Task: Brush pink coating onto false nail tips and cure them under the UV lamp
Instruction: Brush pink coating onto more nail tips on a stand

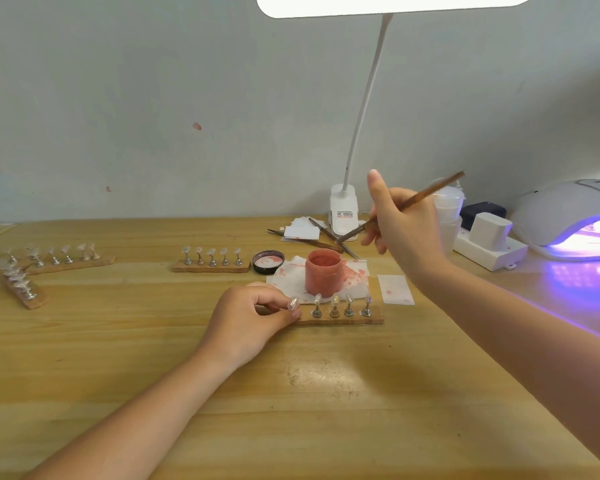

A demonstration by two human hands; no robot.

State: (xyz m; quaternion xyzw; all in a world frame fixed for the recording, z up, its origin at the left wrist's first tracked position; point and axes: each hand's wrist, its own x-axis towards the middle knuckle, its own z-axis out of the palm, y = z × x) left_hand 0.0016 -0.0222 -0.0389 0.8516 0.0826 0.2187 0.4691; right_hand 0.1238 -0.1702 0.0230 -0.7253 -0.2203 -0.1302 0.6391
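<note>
A wooden strip (374,320) in front of me carries several clear nail tips (334,301) on small metal stands. My left hand (253,313) grips the strip's left end, its fingers curled beside the leftmost tip (293,303). My right hand (400,223) holds a thin brown brush (426,194) raised above and to the right of the open pink jar (323,276); the bristle end points down-left toward the jar. The white UV lamp (565,209) glows purple at the far right.
The jar stands on a pink-stained tissue (355,285), its black lid (268,262) beside it. Another strip of tips (211,266) lies behind, more strips (49,263) at far left. Tweezers (323,232), a desk lamp clamp (343,213), a power strip (489,251) and plastic cups (447,202) line the back.
</note>
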